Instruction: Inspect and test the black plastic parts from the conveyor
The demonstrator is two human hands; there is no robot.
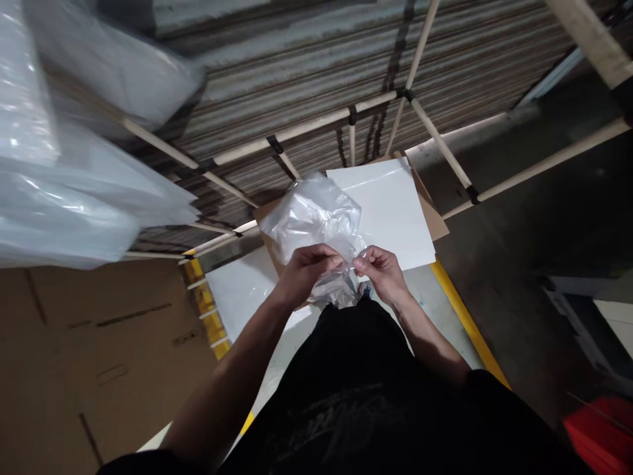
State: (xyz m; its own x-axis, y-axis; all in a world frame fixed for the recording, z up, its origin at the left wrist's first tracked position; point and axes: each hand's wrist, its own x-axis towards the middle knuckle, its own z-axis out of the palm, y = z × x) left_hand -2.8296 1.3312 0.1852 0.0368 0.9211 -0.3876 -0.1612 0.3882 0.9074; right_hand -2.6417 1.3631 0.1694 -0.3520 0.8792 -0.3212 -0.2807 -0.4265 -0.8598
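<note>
A broad, ribbed grey panel [277,59] stood beyond the crumpled clear plastic bag [316,208], with a cream pipe frame with black joints [306,138] between the two and pale translucent plastic sheeting [74,178] well to the bag's left. Brown flat cardboard [435,221] showed at both sides of the bag, and on it, just to the bag's right, lay a flat white rectangular sheet [390,218]. At the bag's near part, the bare left hand [312,267] and bare right hand [383,272] were near each other, each grip closed, thumb against fingers, pinching the film.
</note>
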